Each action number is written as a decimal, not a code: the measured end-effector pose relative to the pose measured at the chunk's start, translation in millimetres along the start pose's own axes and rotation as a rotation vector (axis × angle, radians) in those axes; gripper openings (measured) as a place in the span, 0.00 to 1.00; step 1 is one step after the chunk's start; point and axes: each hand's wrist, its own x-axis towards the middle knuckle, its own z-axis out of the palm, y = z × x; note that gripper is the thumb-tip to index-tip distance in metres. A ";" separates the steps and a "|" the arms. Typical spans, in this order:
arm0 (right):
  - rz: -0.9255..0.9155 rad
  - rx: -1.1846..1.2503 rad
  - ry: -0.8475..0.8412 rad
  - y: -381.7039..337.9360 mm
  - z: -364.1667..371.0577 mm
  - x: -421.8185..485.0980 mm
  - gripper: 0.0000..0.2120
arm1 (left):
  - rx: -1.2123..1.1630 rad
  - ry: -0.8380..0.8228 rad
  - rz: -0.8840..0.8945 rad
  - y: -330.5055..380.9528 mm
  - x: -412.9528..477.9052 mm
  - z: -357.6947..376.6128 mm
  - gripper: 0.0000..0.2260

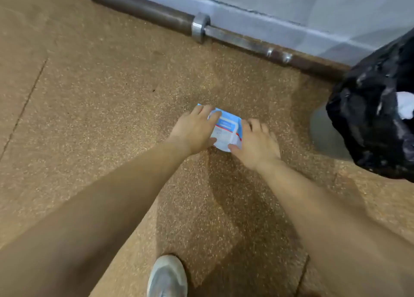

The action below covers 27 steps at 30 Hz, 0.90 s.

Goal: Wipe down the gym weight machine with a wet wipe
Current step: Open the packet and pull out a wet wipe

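Wet-wipe pack [226, 132] sits on the speckled floor [100, 99], out in the open middle of it and well short of the far edge, where a barbell [143, 9] lies along the wall. You have both hands on it. Your left hand [193, 131] covers its left end, fingers curled over the far edge and thumb against the near edge. Your right hand [255, 144] clasps the right end the same way, thumb at the near corner. Both are grasping the pack. It looks to rest on the floor, but you cannot tell from here whether it is just clear of it.

Expect a light, soft pouch rather than a stiff box. The film will likely crumple and slide under your fingers, and the stack inside will shift if you squeeze. Holding it by the two short ends, as you do, should keep it steady. The blue-and-white label on top looks like the resealable flap. To open it, pin the pack with one hand and peel that flap from a corner with the other. A single wipe will probably come out limp and damp, so pinch it near its fold and draw slowly.

A black bin bag [376, 117] stands near the right edge of the floor, just beside your right hand, with something white inside. Your shoe [167, 276] is at the near edge. No weight machine is in view.
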 end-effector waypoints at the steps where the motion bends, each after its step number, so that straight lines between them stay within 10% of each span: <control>1: -0.013 -0.011 0.031 1.3 8.0 2.9 0.37 | 0.046 0.019 0.060 -1.3 5.7 6.0 0.34; 27: -0.274 0.113 0.172 24.8 30.5 33.6 0.34 | -0.120 0.142 -0.050 -21.8 22.7 11.0 0.24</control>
